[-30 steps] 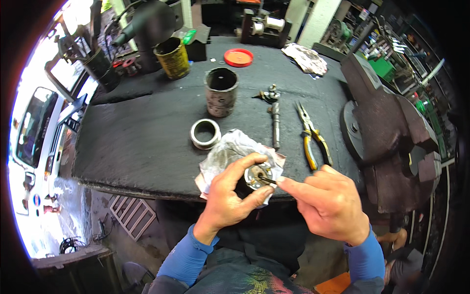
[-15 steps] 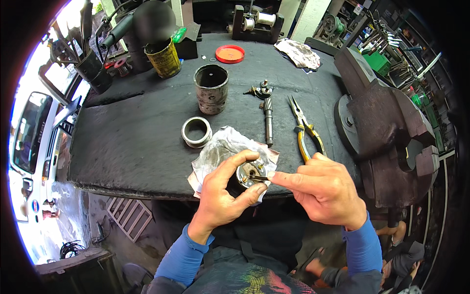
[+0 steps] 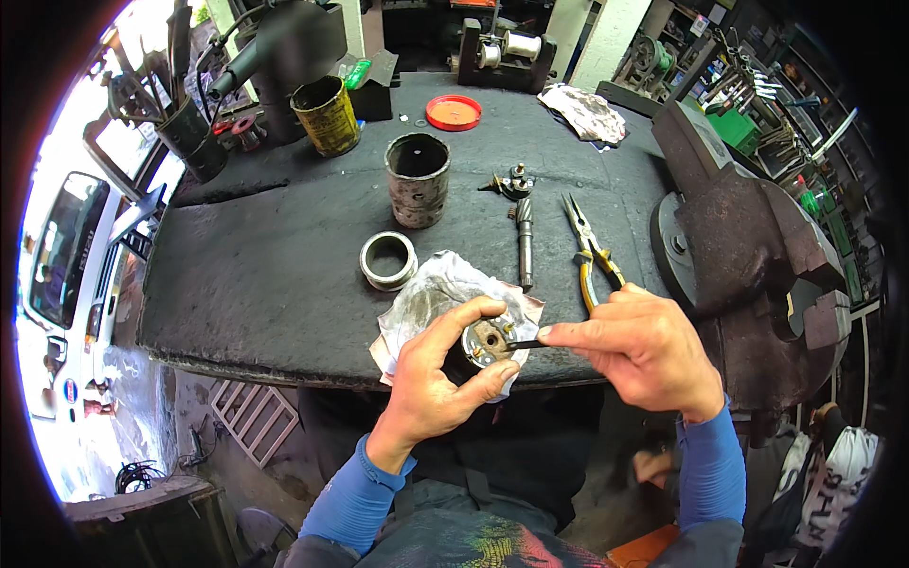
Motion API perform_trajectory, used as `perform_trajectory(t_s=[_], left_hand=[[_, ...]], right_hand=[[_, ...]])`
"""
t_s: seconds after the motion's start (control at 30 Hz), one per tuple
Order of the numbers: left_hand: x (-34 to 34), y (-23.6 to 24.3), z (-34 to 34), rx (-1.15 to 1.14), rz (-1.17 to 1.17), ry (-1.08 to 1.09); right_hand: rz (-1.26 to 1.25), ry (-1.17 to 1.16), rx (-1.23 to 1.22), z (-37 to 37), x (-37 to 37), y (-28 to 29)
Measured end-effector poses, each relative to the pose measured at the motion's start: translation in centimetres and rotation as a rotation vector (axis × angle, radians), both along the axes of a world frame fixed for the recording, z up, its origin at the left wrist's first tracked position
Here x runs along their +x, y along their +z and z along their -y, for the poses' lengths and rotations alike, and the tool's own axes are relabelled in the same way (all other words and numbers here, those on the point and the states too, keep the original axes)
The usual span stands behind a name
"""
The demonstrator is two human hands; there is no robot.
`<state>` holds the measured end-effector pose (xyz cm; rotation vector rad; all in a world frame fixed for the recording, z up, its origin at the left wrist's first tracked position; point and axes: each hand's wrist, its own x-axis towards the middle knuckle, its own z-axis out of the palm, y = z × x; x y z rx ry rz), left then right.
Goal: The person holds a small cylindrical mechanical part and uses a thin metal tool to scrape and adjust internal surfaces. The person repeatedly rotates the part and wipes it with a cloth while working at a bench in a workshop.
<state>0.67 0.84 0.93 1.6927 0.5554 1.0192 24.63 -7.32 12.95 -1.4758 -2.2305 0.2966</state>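
Note:
Close to the bench's front edge, my left hand [image 3: 426,379] is curled round a small round metal part [image 3: 490,333], gripping it by its sides. Its face has a central hole and small brass-coloured pieces. From the right, my right hand [image 3: 653,355] pinches a thin dark rod-like tool [image 3: 528,345], whose tip meets the right side of that face. A stained white cloth [image 3: 426,293] lies beneath and behind my left hand. Just beyond the cloth are a metal ring [image 3: 376,278] and an upright dirty metal cylinder [image 3: 418,201].
Long-nose pliers [image 3: 589,257], a toothed metal shaft [image 3: 525,248] and a small dark assembly [image 3: 516,182] lie on the bench [image 3: 246,275]. A large vise [image 3: 757,246] stands right. Farther back are a red lid [image 3: 454,112] and a yellow can [image 3: 327,118]. A person crouches lower right.
The tool tip has moved from near the central hole to the right side of the face, my right hand drawing slightly right. The view has shifted a little. My left hand keeps its grip.

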Motion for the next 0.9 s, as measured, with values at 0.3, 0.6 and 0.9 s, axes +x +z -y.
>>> perform_trajectory(t_s=[0.3,0.6,0.9], left_hand=[[0.4,0.4,-0.1,0.011,0.006,-0.005],[0.0,0.3,0.1,-0.014,-0.010,0.000],[0.2,0.6,0.0,0.013,-0.013,0.007]], right_hand=[[-0.052,-0.007,-0.008,-0.4,-0.2,0.4],[-0.099,-0.014,-0.075,-1.0,0.3,0.4],[-0.242,-0.028,-0.200,-0.3,-0.7,0.3]])
